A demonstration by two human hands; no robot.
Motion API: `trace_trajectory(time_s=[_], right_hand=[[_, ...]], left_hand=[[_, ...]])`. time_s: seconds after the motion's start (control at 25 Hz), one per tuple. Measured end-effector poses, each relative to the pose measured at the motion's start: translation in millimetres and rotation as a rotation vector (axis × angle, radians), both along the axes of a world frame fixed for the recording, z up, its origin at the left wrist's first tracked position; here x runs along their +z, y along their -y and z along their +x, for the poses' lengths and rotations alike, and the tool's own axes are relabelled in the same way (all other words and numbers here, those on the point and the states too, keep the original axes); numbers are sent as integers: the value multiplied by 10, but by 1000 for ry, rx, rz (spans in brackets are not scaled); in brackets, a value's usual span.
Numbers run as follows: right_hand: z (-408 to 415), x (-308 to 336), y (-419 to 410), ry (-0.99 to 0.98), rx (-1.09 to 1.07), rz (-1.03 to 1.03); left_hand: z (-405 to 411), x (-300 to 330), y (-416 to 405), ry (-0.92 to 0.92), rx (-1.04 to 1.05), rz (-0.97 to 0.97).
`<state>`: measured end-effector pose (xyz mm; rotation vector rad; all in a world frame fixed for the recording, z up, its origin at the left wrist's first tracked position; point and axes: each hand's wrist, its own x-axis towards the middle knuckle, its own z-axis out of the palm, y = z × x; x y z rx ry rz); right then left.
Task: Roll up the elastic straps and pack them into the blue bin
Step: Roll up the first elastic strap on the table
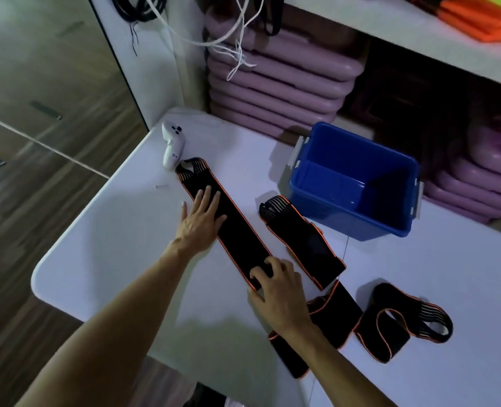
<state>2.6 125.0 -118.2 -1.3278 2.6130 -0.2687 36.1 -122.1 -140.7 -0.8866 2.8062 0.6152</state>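
**Strap laid flat, roll about to begin at the near end**

A person's left hand (202,218) lies flat, fingers straight, on a long black elastic strap edged in orange (228,227) that runs diagonally across the centre of the frame on a white table (120,259). The right hand (275,284) sits at the strap's near end, fingers curled over that end as if to start the first turn; whether it has already pinched the fabric cannot be told. Right of centre, a second black-and-orange strap (305,242) lies folded just beside the open blue plastic bin (352,183), which holds nothing visible. Two more straps, one draped off the table edge (319,327) and one looped (402,318), lie at lower right. A white handheld controller (173,145) rests at the strap's far end, upper left of centre.

The likely trouble: elastic fabric springs back, so a loose first turn could unwind or roll crooked. The far end touches the controller and might drag it. The draped strap could slip off the table.
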Motion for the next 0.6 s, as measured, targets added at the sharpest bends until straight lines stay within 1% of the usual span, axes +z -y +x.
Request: trace_trajectory(time_s=[0.08, 0.12, 0.2, 0.24, 0.28, 0.32, 0.36, 0.4, 0.44, 0.52, 0.6], right_hand=[[35, 1, -17, 25, 15, -9], [30, 19, -37, 42, 20, -32], [-39, 99, -111, 96, -33, -133], [-110, 156, -164, 96, -111, -193], [-213, 204, -242, 66, -215, -251], [-331, 246, -324, 33, -326, -289], [-464, 282, -408, 38, -433, -288], [-610, 306, -487, 101, -523, -243], [-751, 322, -564, 196, -575, -163], [-942, 339, -662, 318, -553, 17], [-1010, 360, -705, 320, -492, 142]], left_hand=[[9, 10, -36, 14, 6, -15], [-17, 45, -95, -11, 31, -30], [-116, 152, -222, -155, 34, -113], [-189, 216, -296, -239, 12, -143], [-297, 271, -378, -308, -2, -121], [-417, 323, -463, -354, 14, -23], [-558, 381, -539, -362, 65, 129], [-704, 446, -600, -330, 139, 278], [-841, 500, -643, -273, 196, 379], [-1030, 580, -667, -94, 182, 404], [-1079, 612, -643, 66, 125, 388]])
